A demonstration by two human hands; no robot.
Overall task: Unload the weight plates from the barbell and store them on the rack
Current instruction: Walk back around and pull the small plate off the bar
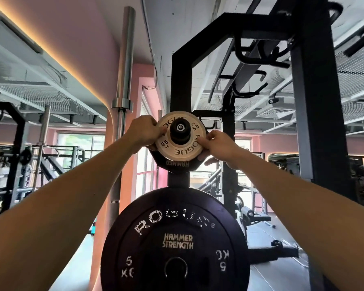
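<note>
Head cam, our left hand (144, 131) and right hand (220, 147) pinching opposite edges of the white 0.5 kg Rogue plate (178, 152), sitting on the rack peg (180, 131) between our grips, black Hammer plate (173, 164) behind, 5 kg bumper plate (174, 238) below

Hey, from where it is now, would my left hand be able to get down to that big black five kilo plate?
Probably yes. The left hand grips the small white plate on the upper peg, and the black plate hangs directly below, its face unobstructed; it would have to let go first.

The small white plate (179, 143) looks scuffed and matt, the big black plate (177, 238) rubbery, the upright bar (125, 59) polished metal.
</note>
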